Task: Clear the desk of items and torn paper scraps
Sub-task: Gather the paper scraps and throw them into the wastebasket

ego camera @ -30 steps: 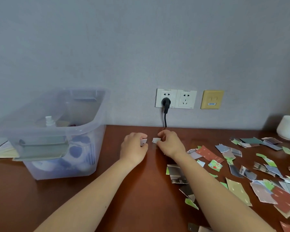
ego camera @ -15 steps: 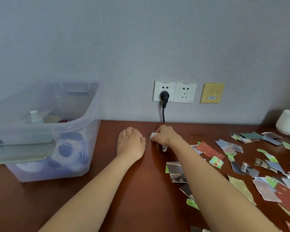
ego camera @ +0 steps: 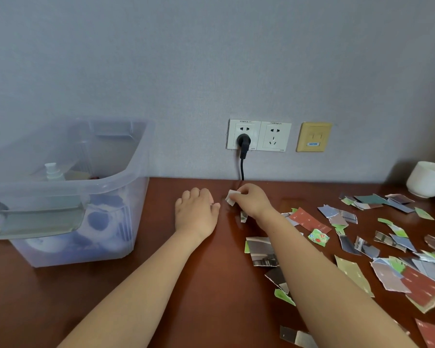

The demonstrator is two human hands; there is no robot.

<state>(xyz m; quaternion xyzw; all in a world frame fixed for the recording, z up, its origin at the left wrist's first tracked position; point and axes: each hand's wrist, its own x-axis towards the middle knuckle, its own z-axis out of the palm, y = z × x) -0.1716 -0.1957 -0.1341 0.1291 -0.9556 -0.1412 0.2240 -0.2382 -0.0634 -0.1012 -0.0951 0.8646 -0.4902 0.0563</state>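
Many torn paper scraps (ego camera: pixel 389 249) in red, green, grey and blue lie scattered over the right half of the brown desk (ego camera: pixel 211 292). My right hand (ego camera: pixel 255 203) is near the wall, pinching small white paper scraps (ego camera: pixel 232 197) between thumb and fingers just above the desk. One more small scrap (ego camera: pixel 243 217) lies under that wrist. My left hand (ego camera: pixel 196 213) rests palm down on the desk just left of it, fingers curled together, and nothing shows in it. A clear plastic storage bin (ego camera: pixel 131 177) stands at the left.
The bin holds a white pump bottle (ego camera: pixel 52 169) and blue-patterned items. A white bowl (ego camera: pixel 427 180) stands at the far right by the wall. A black plug and cord (ego camera: pixel 243 146) hang from the wall socket right behind my hands.
A second ago both hands held a small scrap each, close together. The left hand has since dropped flat onto the desk with no scrap showing; the right hand keeps its scraps pinched.
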